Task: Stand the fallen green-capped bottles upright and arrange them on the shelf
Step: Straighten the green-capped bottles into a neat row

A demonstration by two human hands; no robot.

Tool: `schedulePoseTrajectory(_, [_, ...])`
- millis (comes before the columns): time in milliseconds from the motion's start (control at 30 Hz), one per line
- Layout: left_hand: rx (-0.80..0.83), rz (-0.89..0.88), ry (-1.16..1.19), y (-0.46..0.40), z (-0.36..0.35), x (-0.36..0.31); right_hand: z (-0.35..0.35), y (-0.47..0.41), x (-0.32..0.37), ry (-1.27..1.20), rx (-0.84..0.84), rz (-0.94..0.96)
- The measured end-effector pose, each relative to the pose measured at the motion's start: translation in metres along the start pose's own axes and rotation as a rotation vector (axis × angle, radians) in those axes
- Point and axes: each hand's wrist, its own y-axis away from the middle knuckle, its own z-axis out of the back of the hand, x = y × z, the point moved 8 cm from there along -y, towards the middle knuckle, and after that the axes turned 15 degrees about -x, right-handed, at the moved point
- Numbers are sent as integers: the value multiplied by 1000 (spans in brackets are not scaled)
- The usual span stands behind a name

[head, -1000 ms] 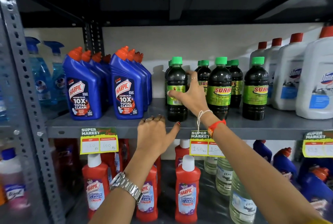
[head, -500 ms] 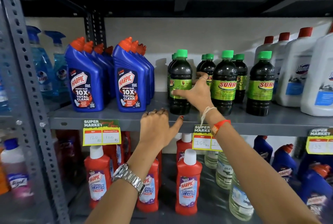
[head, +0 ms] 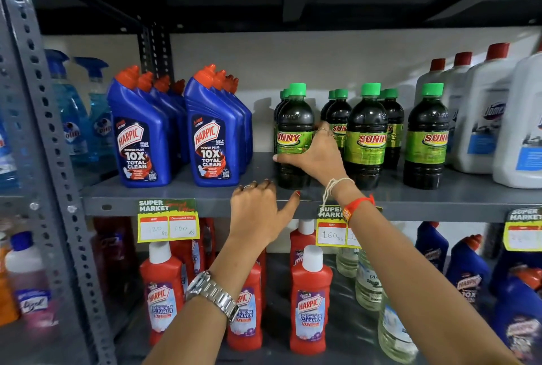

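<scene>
Several dark green-capped bottles with green "Sunny" labels stand upright on the grey metal shelf [head: 205, 196]. My right hand [head: 315, 155] grips the front-left bottle [head: 294, 124] around its label, thumb across the front. To its right stand another front bottle [head: 368, 136] and a third [head: 426, 136], with more bottles behind them. My left hand [head: 258, 215] rests on the shelf's front edge just below and left of the gripped bottle, fingers curled over the lip, thumb out, holding nothing. None of the green-capped bottles in view lies on its side.
Blue Harpic bottles [head: 140, 136] stand in two rows left of the green-capped ones. Large white jugs [head: 492, 118] crowd the right end. Blue spray bottles [head: 70, 106] sit far left. Red Harpic bottles [head: 311, 300] and clear bottles fill the lower shelf. A grey upright post [head: 44, 130] stands at left.
My right hand has turned the front-left bottle so its label faces more forward. The left hand stays on the shelf edge. The camera has tilted slightly upward.
</scene>
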Motion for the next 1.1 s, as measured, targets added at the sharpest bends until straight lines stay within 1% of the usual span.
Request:
schedulePoseTrajectory(67, [-6,-3,4,0,-1,0,-4,-4,-7,-28,44,-68])
schedulePoseTrajectory(200, [-17,-4,14,0,-3,0,-17,-3,-27,-323,233,-339])
schedulePoseTrajectory(267, [-30,-5,21,0,-3,1,-17,0,-27,-408,272,-371])
schedulePoseTrajectory(367, [-23,-1,19,0,-4,0,-8,5,-22,-446,258,-328])
schedulePoseTrajectory(400, [-18,-2,15,0,-4,0,-2,8,-20,-431,223,-291])
schedulePoseTrajectory(467, [-15,-7,12,0,-4,0,19,13,-19,-385,96,-204])
schedulePoseTrajectory(533, [-16,-15,23,0,-3,1,52,18,-22,-349,-113,-128])
schedulePoseTrajectory(600, [-3,-28,31,-2,-3,2,90,21,-28,-260,-347,-74])
schedulePoseTrajectory(667, [74,0,44,-7,-9,7,119,19,-36,-109,-488,-48])
schedulePoseTrajectory(700, [152,56,80,-11,-15,12,126,15,-42,-40,-503,-40])
schedulePoseTrajectory(733, [243,148,161,-15,-23,17,128,10,-48,13,-470,-47])
schedulePoseTrajectory(767, [314,261,289,-20,-30,21,123,3,-56,59,-398,-69])
schedulePoseTrajectory(800, [351,368,433,-26,-35,23,117,-3,-65,105,-310,-105])
schedulePoseTrajectory(867, [360,537,668,-36,-44,23,102,-11,-83,135,-142,-197])
schedulePoseTrajectory(900, [356,583,726,-40,-47,22,95,-13,-91,81,-69,-247])
schedulePoseTrajectory(1000, [349,647,762,-43,-53,19,79,-9,-107,-177,91,-418])
schedulePoseTrajectory(1033, [335,659,765,-43,-53,19,77,-7,-110,-220,119,-438])
schedulePoseTrajectory(1100, [283,654,738,-44,-52,19,74,-6,-115,-221,137,-427])
